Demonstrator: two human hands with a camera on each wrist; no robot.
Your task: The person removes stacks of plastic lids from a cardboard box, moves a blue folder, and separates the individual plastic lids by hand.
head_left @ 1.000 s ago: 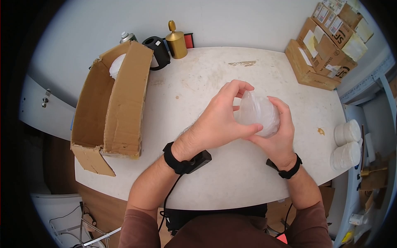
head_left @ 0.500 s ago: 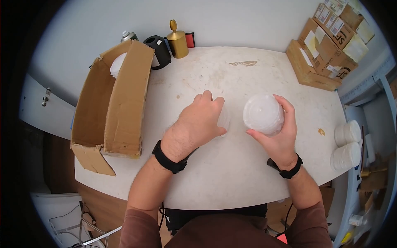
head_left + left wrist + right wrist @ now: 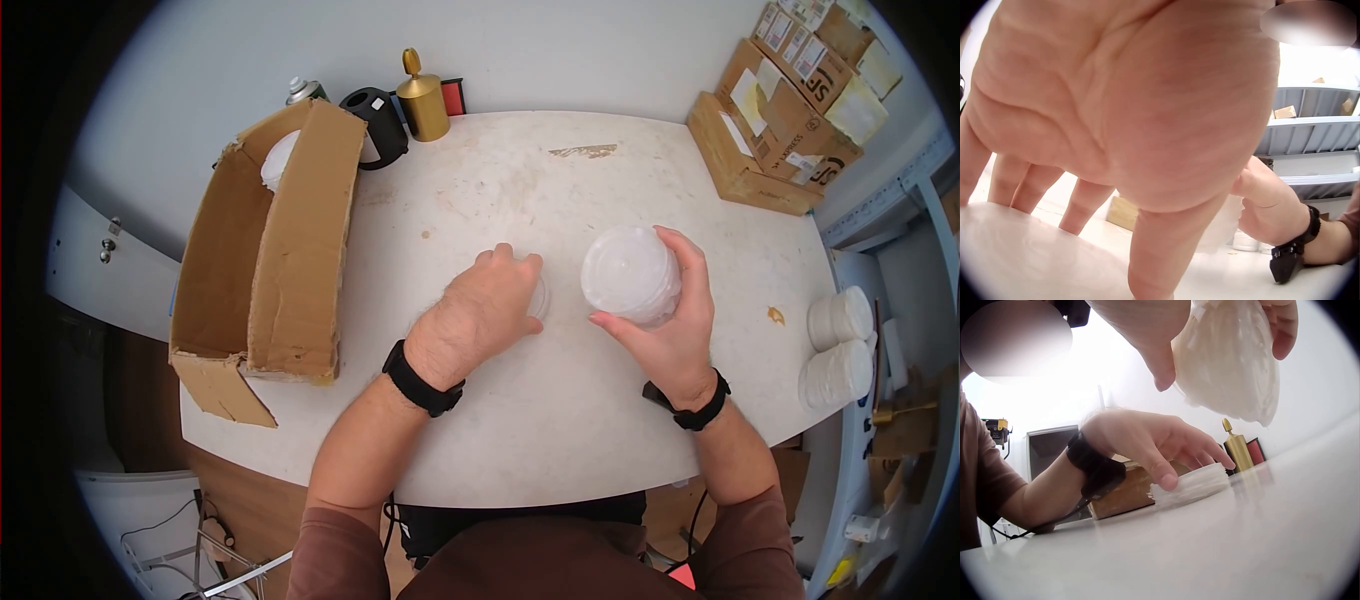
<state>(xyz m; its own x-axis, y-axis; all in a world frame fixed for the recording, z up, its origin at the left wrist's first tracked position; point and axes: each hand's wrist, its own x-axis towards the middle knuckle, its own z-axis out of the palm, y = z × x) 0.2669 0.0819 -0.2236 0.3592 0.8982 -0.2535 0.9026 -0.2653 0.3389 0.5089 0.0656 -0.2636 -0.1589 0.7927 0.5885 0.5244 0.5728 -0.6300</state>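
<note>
My right hand (image 3: 672, 315) grips a round, translucent white plastic stack (image 3: 625, 268) from its right side, thumb at the near edge and fingers at the far one. In the right wrist view this stack (image 3: 1232, 362) hangs above the table, its side crinkled and glossy. On the tabletop to its left lies a low round stack of translucent plastic lids (image 3: 1191, 490), with ridged layered edges. My left hand (image 3: 480, 310) spans those lids from above, thumb on the near rim and fingers over the far rim. From the head, the hand hides most of them (image 3: 541, 300).
A long open cardboard box (image 3: 305, 240) stands at the left with a white round item (image 3: 277, 162) inside. Behind are a black holder (image 3: 375, 128) and a gold canister (image 3: 424, 108). Parcels (image 3: 780, 130) are stacked back right; white round stacks (image 3: 838, 375) stand at the right edge.
Both hands were together on the plastic stack. My left hand has since parted leftward and down to the table with the lids, while my right hand keeps the other stack.
</note>
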